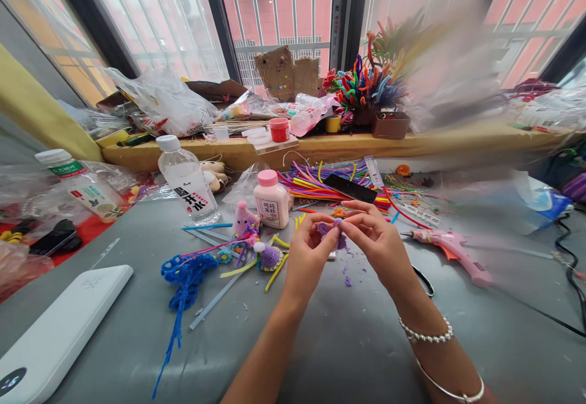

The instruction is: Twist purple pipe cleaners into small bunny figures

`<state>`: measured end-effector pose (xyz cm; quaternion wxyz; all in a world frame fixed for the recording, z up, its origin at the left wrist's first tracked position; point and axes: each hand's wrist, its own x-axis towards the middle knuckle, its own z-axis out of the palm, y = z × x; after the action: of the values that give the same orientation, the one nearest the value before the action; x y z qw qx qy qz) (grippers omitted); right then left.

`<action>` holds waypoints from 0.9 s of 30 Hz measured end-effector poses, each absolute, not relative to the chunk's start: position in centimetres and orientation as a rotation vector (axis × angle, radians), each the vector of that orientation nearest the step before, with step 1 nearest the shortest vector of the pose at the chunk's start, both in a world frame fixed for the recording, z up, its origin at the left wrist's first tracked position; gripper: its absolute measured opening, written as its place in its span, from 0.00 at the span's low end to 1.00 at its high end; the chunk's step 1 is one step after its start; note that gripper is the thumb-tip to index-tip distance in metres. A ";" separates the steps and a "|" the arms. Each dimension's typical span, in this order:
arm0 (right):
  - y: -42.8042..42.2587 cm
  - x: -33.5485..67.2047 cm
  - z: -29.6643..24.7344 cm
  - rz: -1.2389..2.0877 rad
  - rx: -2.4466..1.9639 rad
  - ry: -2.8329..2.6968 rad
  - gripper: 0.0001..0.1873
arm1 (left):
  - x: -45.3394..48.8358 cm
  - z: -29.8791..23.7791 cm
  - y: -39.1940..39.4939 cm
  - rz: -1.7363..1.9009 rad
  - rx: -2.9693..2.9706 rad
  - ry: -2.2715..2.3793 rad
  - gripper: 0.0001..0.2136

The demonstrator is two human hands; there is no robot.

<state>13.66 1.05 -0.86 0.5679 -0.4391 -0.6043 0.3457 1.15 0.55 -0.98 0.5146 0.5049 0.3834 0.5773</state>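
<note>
Head view: a blue fuzzy piece (188, 279) is noted lying on the grey table (348, 349). Farther right, by the curled fingers of the left hand (311, 242), a purple fuzzy piece (341, 242) is pinched above the table, gripped also by the right hand (372, 236). A pink glue gun (472, 259) is seen beyond.

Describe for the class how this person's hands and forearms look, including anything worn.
The left hand and left forearm show no glove, sleeve or jewellery. The right hand has no glove either. The right forearm, also without a visible sleeve, wears a bracelet of round silvery beads and, farther up, a thin silvery bangle.
</note>
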 end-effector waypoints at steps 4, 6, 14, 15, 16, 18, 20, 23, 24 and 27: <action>1.0 13.6 -0.8 0.772 -1.029 -1.428 0.06 | 1.3 -0.9 0.5 1.386 1.194 0.908 0.07; 1.0 13.6 -0.8 0.749 -1.032 -1.437 0.06 | 1.3 -0.9 0.4 1.398 1.196 0.908 0.07; 0.8 13.3 -0.7 0.755 -1.006 -1.428 0.05 | 1.0 -0.7 0.5 1.376 1.241 0.914 0.07; 0.7 13.3 -0.7 0.752 -1.001 -1.424 0.05 | 1.1 -0.7 0.5 1.377 1.249 0.915 0.06; 0.7 13.2 -0.7 0.743 -0.997 -1.422 0.04 | 1.1 -0.8 0.4 1.379 1.255 0.916 0.06; 0.6 13.0 -0.7 0.704 -1.000 -1.422 0.04 | 1.2 -0.8 0.4 1.392 1.265 0.925 0.06; 0.6 12.7 -0.6 0.654 -1.019 -1.423 0.05 | 1.3 -0.9 0.3 1.401 1.275 0.929 0.05; 0.5 12.5 -0.6 0.574 -1.040 -1.423 0.05 | 1.4 -0.9 0.3 1.412 1.302 0.930 0.05; 0.5 12.4 -0.6 0.547 -1.046 -1.424 0.05 | 1.4 -0.9 0.3 1.419 1.316 0.934 0.05; 0.4 12.4 -0.6 0.525 -1.051 -1.413 0.04 | 1.4 -0.9 0.3 1.449 1.324 0.934 0.05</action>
<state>12.36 0.44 -0.64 0.6068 -0.4547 -0.6110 0.2273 1.38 0.26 -0.87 0.4650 0.5393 0.3804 0.5901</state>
